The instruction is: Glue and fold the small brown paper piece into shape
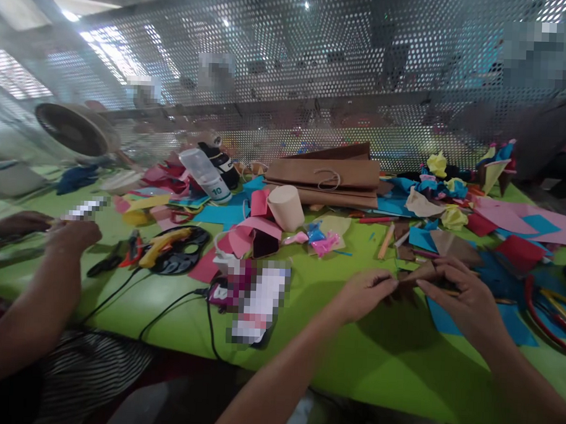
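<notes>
Above the green table [324, 362], my left hand [366, 293] pinches one edge of a small folded piece of brown paper [411, 281]. My right hand [463, 299] holds the other side of it between thumb and fingers. The paper is dark and partly covered by my fingertips, so its exact shape cannot be made out. Beneath my right hand lie sheets of blue paper [446, 320], with a thin pencil-like stick poking out beside the fingers. A yellowish pencil or stick [386, 241] rests just beyond my left hand.
At the left, a co-worker's hand [73, 234] holds a phone. A yellow glue gun [165, 245], a blurred phone [261, 304] and black cables lie on the table. Behind stand a white bottle [205, 175] and a brown paper stack [321, 179]. Red-handled scissors [534, 313] sit right.
</notes>
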Demonstrator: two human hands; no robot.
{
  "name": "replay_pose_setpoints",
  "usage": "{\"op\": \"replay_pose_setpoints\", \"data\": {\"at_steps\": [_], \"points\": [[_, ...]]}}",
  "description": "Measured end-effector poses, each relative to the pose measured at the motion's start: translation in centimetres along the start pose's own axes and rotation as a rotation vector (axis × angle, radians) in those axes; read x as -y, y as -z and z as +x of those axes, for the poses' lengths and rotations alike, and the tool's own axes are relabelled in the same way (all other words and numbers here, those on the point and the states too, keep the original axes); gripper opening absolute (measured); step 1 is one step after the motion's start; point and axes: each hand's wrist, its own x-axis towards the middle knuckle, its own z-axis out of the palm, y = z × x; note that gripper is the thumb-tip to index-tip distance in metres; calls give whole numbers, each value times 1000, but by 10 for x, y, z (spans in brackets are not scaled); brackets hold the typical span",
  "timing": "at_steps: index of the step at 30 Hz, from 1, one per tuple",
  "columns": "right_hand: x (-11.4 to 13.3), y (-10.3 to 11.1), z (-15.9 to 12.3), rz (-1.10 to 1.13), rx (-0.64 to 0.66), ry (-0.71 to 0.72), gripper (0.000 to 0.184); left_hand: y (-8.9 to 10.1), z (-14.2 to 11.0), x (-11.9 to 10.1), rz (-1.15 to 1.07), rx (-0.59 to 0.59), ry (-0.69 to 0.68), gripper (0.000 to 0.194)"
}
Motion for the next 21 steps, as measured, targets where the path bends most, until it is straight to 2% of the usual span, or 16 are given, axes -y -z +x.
{"op": "replay_pose_setpoints", "data": {"at_steps": [6, 12, 21], "points": [[4, -1, 1, 42, 2, 2, 12, -7, -3, 0, 221, -111, -73, 24], [1, -2, 1, 53, 10, 21, 9, -7, -2, -2, 297, -97, -97, 21], [1, -1, 0, 53, 0, 12, 13, -9, -1, -2, 330, -112, -38, 19]]}}
